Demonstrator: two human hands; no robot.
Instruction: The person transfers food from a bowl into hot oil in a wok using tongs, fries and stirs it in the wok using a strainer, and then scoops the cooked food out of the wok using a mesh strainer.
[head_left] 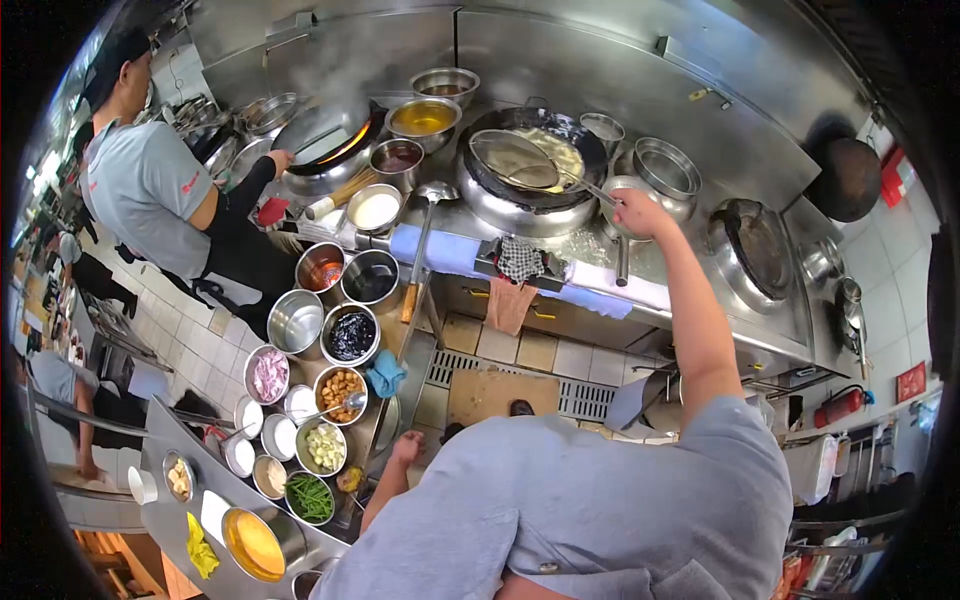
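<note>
Over the wok (590, 150) at the far middle of the surface (650, 255), the strainer (512, 158) lies above pale food (562, 152), its handle (592, 190) running right and nearer to the right hand (640, 212). That hand's grip is closed firmly around the handle; whether the mesh touches the food cannot be told. The strainer looks stiff and fairly light, though its wide round end should make it front-heavy, and oil could make the metal slippery; the end of the handle, well away from the heat, seems the place to take hold. At near left, the left hand (407, 447) is curled beside the left surface (205, 460), nearest a blue cloth (385, 373); I cannot tell whether its grip holds anything. Counted, there is one strainer in use, one ladle (430, 215) left of the wok, and on the left surface one bowl each of nuts (341, 385), green beans (310, 497), sliced onion (269, 373) and pale chunks (324, 446), plus four small bowls of white stuff (302, 402). Far left, one co-worker's hand (280, 162) is at a second, steaming wok (312, 125).
</note>
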